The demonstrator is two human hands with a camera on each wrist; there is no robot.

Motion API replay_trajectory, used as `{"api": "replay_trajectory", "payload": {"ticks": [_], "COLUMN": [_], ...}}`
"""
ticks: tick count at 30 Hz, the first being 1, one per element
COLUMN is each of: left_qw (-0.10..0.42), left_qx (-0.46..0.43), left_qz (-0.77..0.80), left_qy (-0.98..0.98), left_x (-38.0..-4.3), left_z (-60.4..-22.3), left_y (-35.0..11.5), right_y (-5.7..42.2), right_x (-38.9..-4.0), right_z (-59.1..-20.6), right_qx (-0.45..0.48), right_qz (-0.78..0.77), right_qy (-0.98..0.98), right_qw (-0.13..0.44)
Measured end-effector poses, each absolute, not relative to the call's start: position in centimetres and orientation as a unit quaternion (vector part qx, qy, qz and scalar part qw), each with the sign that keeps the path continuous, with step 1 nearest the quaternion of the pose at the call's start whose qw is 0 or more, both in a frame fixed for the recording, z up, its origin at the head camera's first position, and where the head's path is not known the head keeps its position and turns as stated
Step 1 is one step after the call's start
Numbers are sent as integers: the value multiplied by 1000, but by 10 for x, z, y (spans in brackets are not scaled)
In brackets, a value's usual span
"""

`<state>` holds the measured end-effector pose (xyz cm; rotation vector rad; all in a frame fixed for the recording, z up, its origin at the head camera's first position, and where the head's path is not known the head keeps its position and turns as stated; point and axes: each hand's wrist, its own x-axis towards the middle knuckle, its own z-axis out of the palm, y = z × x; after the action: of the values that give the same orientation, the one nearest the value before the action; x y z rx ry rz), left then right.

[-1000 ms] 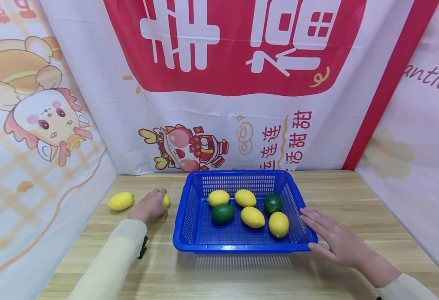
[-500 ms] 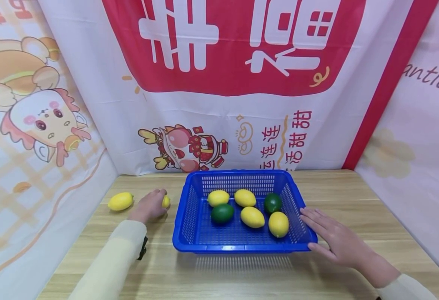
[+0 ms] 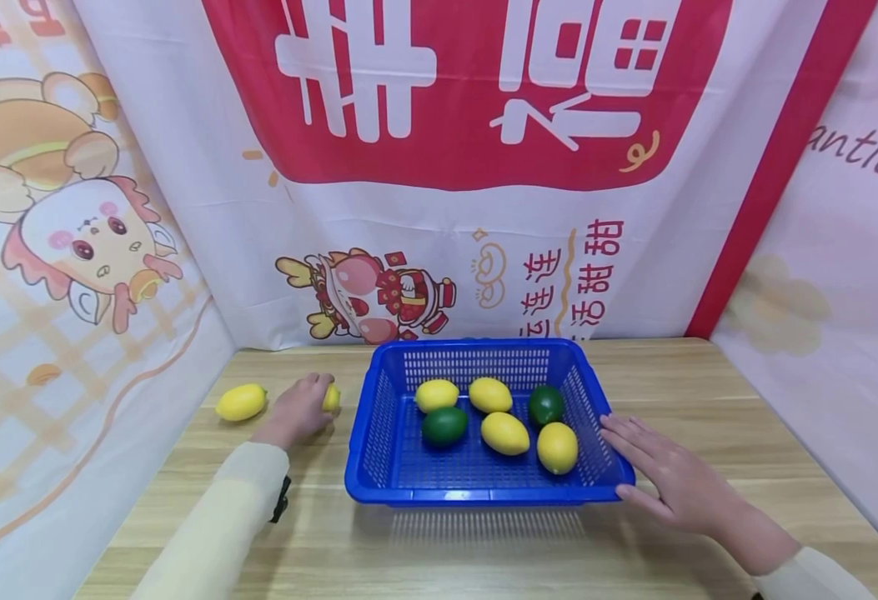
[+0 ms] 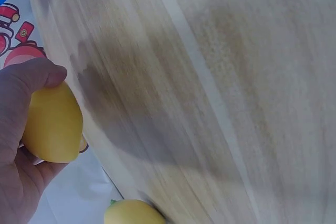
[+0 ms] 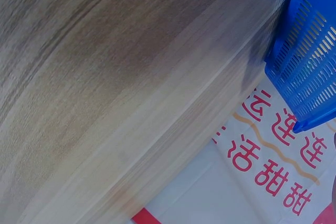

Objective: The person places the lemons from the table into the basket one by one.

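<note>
On the left of the table, my left hand (image 3: 303,410) grips a yellow lemon (image 3: 330,397); the hand hides most of it in the head view. Up close in the left wrist view, thumb and fingers curl round that lemon (image 4: 55,124). A second lemon (image 3: 242,402) lies on the wood just left of this hand. My right hand (image 3: 671,475) rests with straight fingers against the right rim of a blue plastic basket (image 3: 457,497). Inside the basket are several lemons (image 3: 505,434) and two dark green fruits, one left (image 3: 444,426) and one right (image 3: 546,406).
The basket stands mid-table near the back edge of the wooden table (image 3: 484,558). A white and red printed cloth (image 3: 446,208) hangs directly behind it. Printed cloths also close off the left (image 3: 93,333) and right (image 3: 821,375) sides.
My left hand and its lemon have risen very slightly in the head view. The right hand, the basket and its fruit have stayed in place.
</note>
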<state>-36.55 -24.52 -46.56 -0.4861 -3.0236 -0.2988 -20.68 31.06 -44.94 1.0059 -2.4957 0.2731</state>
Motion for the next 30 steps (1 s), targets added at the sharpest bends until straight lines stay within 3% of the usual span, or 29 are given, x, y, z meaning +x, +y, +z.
{"api": "replay_trajectory", "payload": {"ticks": [13, 25, 30], "left_qw": [102, 265, 306], "left_qx": [-196, -294, -312], "left_qz": [-67, -25, -18], "left_qy": [-973, -918, -899], "left_x": [-361, -369, -373], "left_z": [-457, -455, -454], "left_y": [-250, -259, -262], "right_y": [312, 313, 312], "right_x": [-207, -207, -207], "right_z": [-449, -449, -448], "right_qx": [369, 372, 376], "right_qz": [93, 90, 92], "right_qy": [-900, -899, -897], "right_qw": [212, 212, 212]}}
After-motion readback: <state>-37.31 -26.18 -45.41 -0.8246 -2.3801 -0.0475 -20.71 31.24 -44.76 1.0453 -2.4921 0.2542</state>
